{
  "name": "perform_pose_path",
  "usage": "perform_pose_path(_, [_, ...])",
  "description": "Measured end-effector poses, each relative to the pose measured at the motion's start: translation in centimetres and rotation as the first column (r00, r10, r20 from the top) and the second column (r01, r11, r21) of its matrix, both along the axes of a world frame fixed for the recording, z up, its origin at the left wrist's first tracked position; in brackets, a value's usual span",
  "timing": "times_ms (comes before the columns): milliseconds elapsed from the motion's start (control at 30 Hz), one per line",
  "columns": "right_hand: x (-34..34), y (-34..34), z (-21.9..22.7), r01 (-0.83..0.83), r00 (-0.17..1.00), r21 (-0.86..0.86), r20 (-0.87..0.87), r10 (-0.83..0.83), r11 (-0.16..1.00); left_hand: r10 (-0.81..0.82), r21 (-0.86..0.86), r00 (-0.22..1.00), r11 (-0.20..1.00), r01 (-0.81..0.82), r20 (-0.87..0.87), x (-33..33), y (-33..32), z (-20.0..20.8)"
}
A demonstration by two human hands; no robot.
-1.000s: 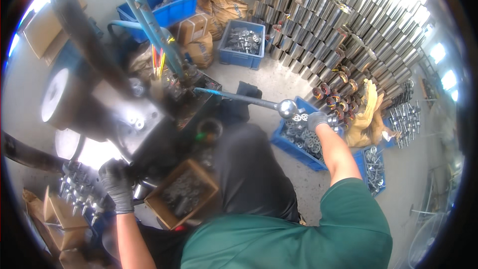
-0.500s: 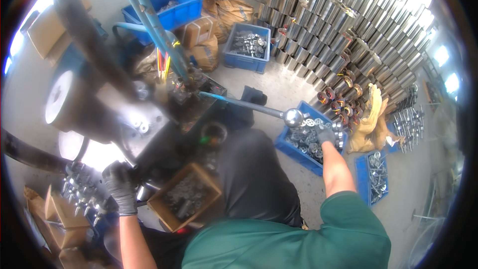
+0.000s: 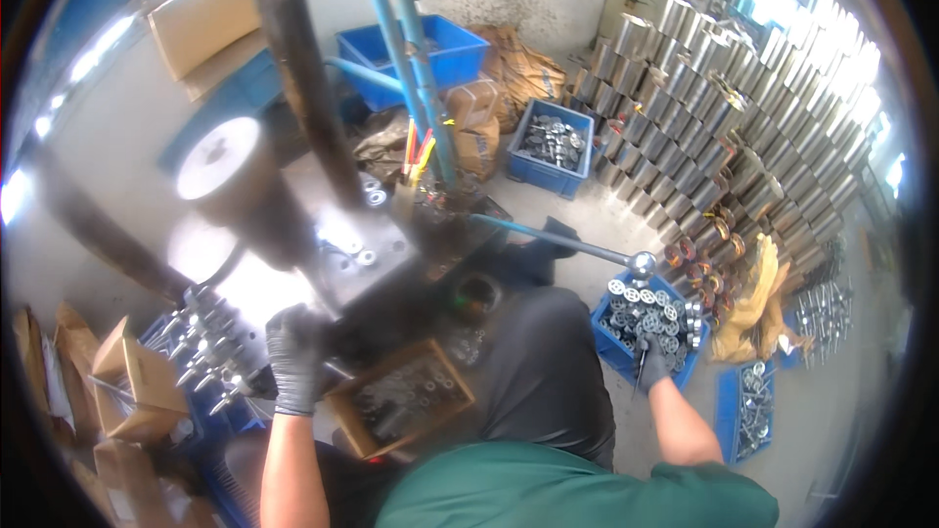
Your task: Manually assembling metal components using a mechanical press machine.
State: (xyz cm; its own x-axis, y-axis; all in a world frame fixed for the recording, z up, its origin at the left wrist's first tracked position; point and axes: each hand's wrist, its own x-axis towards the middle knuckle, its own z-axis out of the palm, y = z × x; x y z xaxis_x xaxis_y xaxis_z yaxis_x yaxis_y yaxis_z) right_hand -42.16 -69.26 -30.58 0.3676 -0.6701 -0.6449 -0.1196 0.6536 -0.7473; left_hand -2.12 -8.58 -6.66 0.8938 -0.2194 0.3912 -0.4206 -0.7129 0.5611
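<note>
My right hand (image 3: pixel 651 368), in a dark glove, reaches down into a blue bin (image 3: pixel 614 344) of round metal rotor parts (image 3: pixel 644 315) and closes on one with a thin shaft. Just above the bin hangs a blue lever ending in a shiny ball knob (image 3: pixel 642 262). My left hand (image 3: pixel 291 356), also gloved, rests against the lower edge of the dark press machine (image 3: pixel 323 244). It lies between a tray of metal shafts (image 3: pixel 207 350) and a cardboard box of small metal parts (image 3: pixel 399 399). Whether its fingers hold anything is hidden.
Stacked shiny metal cylinders (image 3: pixel 724 127) fill the right side. Other blue bins (image 3: pixel 554 145) (image 3: pixel 747 411) with parts stand on the floor, and another large blue bin (image 3: pixel 440 54) sits at the back. Cardboard boxes (image 3: pixel 132 391) pile up at the lower left. My dark-trousered lap (image 3: pixel 548 381) is in the middle.
My right hand left the lever's ball knob and dropped into the blue bin of rotor parts. My left hand stayed by the machine's lower edge.
</note>
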Motion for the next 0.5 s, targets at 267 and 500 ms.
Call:
perform_pose_path(267, [7.1, 12.3, 22.7, -0.404, 0.866, -0.043, 0.302, 0.398, 0.914, -0.178, -0.226, 0.977, 0.953, 0.200, 0.113, -3.7, -0.7, 3.7])
perform_pose_path(500, [17.0, 21.0, 39.4, -0.741, 0.448, -0.480, 0.167, 0.878, 0.470, -0.446, -0.153, 0.884, 0.892, 0.426, -0.138, -6.4, -3.2, 5.9])
